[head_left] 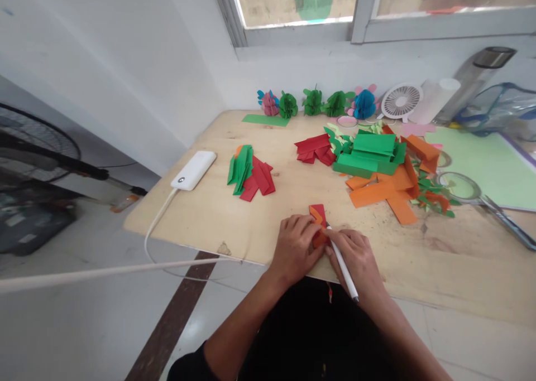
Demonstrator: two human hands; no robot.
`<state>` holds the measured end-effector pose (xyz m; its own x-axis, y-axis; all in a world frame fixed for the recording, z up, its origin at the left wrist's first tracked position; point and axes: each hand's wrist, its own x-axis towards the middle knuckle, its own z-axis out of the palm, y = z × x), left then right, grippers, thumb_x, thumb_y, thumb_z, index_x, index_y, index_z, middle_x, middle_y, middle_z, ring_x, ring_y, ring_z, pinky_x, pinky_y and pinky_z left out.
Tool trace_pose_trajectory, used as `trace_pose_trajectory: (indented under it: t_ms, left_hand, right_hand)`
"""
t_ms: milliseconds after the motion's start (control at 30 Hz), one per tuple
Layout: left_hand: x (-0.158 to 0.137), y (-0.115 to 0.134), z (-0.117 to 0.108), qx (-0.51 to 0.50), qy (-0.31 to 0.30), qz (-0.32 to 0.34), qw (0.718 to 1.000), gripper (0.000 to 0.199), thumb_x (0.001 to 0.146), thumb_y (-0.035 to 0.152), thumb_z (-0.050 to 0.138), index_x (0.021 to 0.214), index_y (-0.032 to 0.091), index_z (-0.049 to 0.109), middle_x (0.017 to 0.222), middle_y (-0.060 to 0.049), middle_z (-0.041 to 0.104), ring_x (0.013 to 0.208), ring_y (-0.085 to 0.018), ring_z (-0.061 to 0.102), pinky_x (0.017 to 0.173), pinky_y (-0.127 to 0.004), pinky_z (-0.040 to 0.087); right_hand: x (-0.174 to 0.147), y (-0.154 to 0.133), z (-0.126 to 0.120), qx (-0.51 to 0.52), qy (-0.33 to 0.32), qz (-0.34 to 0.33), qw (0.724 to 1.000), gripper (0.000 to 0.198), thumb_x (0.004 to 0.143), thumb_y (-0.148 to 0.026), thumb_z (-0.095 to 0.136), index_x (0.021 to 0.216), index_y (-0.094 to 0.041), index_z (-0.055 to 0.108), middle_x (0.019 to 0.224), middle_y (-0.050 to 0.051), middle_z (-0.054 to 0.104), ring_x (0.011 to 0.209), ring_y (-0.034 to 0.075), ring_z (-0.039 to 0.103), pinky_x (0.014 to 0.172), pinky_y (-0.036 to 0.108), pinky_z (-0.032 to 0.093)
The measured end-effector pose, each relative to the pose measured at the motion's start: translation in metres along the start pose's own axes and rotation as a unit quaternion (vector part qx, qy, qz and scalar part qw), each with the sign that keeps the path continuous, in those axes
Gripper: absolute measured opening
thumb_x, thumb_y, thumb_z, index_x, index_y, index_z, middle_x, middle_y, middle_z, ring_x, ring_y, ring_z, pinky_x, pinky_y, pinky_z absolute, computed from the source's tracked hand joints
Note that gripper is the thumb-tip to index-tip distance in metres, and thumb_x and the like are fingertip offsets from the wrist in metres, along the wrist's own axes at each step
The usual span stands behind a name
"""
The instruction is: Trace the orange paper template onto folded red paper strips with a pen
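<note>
At the table's near edge, a strip of red paper [320, 209] lies with a smaller orange paper piece [316, 218] on top of it. My left hand [296, 241] is curled over both papers and holds them against the table; its fingers cover part of them. In my right hand [354, 252] is a white pen [345, 272], gripped in a writing hold, its tip at the edge of the orange piece. The two hands nearly touch, and they hide the lower part of the papers.
Left of the hands lie folded green strips [240, 169] and red strips [260, 179], beyond them a white power bank [195, 170] with a cable. To the right are green papers [371, 152], orange papers [383, 188] and scissors [502, 219]. Paper ornaments [312, 102] and a small fan [402, 102] line the wall.
</note>
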<state>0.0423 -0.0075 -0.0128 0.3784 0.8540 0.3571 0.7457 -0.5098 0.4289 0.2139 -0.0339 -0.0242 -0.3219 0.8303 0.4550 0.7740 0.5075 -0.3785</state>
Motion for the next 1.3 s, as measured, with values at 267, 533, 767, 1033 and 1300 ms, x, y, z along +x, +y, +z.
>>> trace_pose_trajectory:
  t_ms: [267,533,767,1033,1300]
  left_hand:
    - [0.0,0.0,0.001,0.003,-0.006,-0.004,1.0,0.019,0.086,0.032,0.062,0.101,0.021,0.065,0.109,-0.009,0.064,0.103,-0.026,0.055,0.09,-0.044,0.044]
    - [0.001,-0.001,-0.001,-0.027,-0.002,-0.004,1.0,0.02,0.091,0.033,0.058,0.101,0.019,0.066,0.107,-0.009,0.065,0.104,-0.026,0.056,0.091,-0.043,0.044]
    - [0.008,-0.02,-0.004,-0.026,-0.004,-0.001,1.0,0.023,0.091,0.028,0.056,0.111,0.019,0.064,0.123,-0.009,0.063,0.116,-0.026,0.052,0.098,-0.043,0.043]
    - [0.009,-0.029,-0.001,0.011,-0.046,0.021,0.999,0.026,0.092,0.031,0.055,0.114,0.02,0.063,0.13,-0.006,0.063,0.125,-0.028,0.049,0.103,-0.047,0.039]
    - [0.007,-0.029,0.0,0.026,-0.034,0.029,0.999,0.026,0.093,0.032,0.053,0.112,0.018,0.065,0.129,-0.007,0.064,0.123,-0.028,0.051,0.101,-0.048,0.039]
  right_hand:
    - [0.0,0.0,-0.001,0.01,-0.011,0.006,1.0,0.036,0.096,-0.025,0.047,0.131,-0.023,0.054,0.098,0.007,0.071,0.097,0.023,0.061,0.084,0.039,0.044]
    - [0.0,0.0,0.0,0.012,-0.014,0.004,1.0,0.035,0.095,-0.023,0.049,0.13,-0.023,0.055,0.097,0.006,0.071,0.096,0.023,0.059,0.084,0.038,0.042]
    - [0.001,-0.002,-0.003,0.002,-0.014,0.005,1.0,0.033,0.095,-0.023,0.048,0.127,-0.022,0.057,0.096,0.006,0.071,0.096,0.023,0.059,0.084,0.037,0.041]
    - [0.001,-0.002,-0.004,0.005,-0.016,0.006,1.0,0.032,0.095,-0.025,0.047,0.124,-0.022,0.059,0.096,0.007,0.071,0.097,0.024,0.06,0.083,0.037,0.042]
    - [0.001,-0.004,-0.005,0.002,-0.015,0.008,1.0,0.031,0.095,-0.024,0.048,0.124,-0.021,0.059,0.095,0.006,0.071,0.096,0.023,0.06,0.083,0.036,0.042]
